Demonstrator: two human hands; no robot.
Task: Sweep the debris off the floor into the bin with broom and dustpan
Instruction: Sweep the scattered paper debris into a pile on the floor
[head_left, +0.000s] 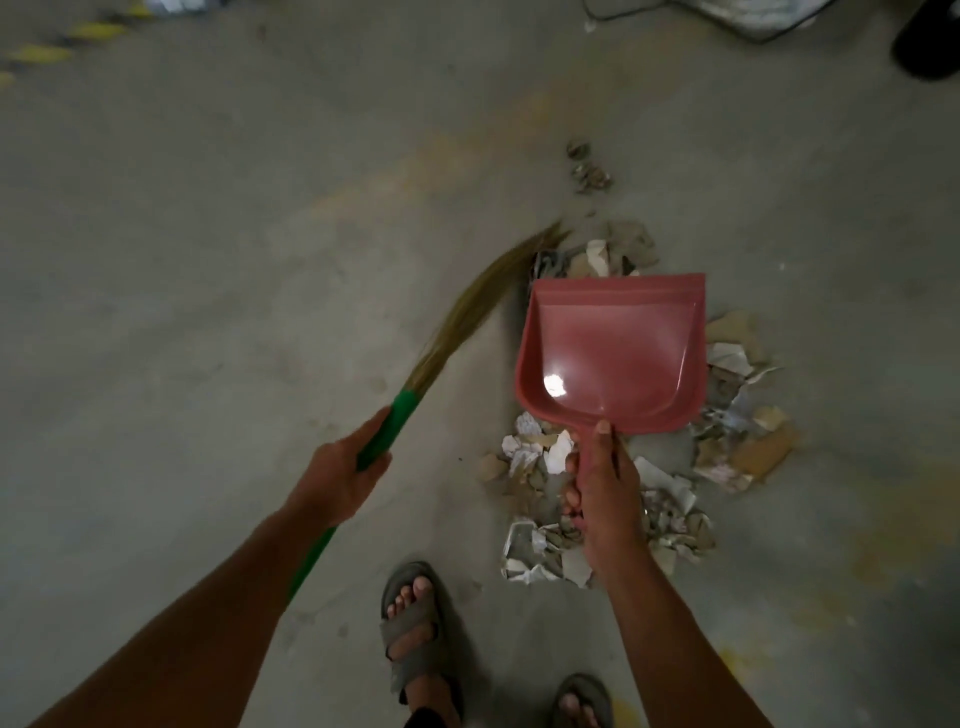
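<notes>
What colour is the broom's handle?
Green, with straw-coloured bristles; the broom handle, gripped by the left hand, shows in the head view.

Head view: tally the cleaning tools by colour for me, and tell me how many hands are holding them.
Pink tools: 1, the dustpan, held by the right hand
Green tools: 1, the broom, held by the left hand
Hands holding: 2
Total tools: 2

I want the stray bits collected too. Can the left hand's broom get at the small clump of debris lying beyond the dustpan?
Probably yes. The left hand holds the green-handled straw broom, and bare concrete floor lies between its bristle tips and the small grey clump of debris, with nothing in the way.
</notes>
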